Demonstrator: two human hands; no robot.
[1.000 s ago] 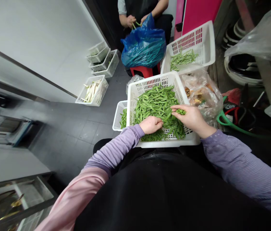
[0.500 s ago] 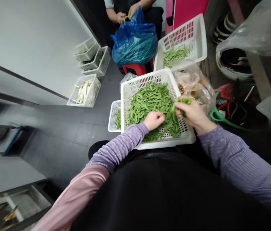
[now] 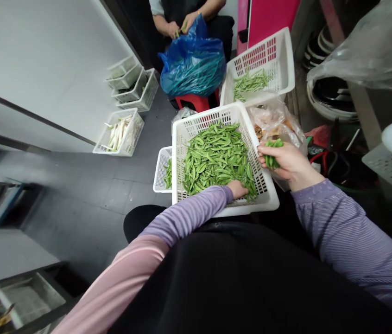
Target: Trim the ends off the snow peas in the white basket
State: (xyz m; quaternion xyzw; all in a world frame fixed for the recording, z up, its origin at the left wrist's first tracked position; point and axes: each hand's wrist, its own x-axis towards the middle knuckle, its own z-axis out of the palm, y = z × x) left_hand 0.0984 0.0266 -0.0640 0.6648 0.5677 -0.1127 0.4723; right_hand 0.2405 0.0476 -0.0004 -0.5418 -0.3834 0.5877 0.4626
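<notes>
Right hand (image 3: pixel 288 160) clamped on a bunch (image 3: pixel 273 153) of green pods, held up at the basket's right rim. Left hand (image 3: pixel 237 189) is fingers-down in the near right corner of the basket (image 3: pixel 268 203), touching pods; can't tell if it grips one. Hands apart.

Loose pods (image 3: pixel 213 155) lie in a wide heap in that basket, just in front of the black apron (image 3: pixel 241 278). To do this well, I'd say: left fingertips take few pods at a time, without crushing; right hand keeps the bunch snug, not squeezed, and over the basket, so strays drop back in. Too fat a bunch would likely slip.

Versus half a second ago: left hand is lower and nearer the near right corner; then it was a loose fist higher over the heap. Right hand is farther right, gap between hands wider. Left sleeve now covers more of the near edge. Heap looks about the same.

Farther out: clear bag (image 3: pixel 275 118) just right of the basket; small basket (image 3: pixel 161 169) with pods on the left, partly behind the main one. Beyond, a blue bag (image 3: pixel 194 67) on a red stool (image 3: pixel 196 103), a co-worker's hands (image 3: pixel 174 29) above it holding something green, and a back basket (image 3: pixel 282 69) with thin beans (image 3: pixel 253 81). Floor left: a crate (image 3: pixel 131 144) of white stalks (image 3: pixel 117 133), stacked crates (image 3: pixel 143 103) behind it.
</notes>
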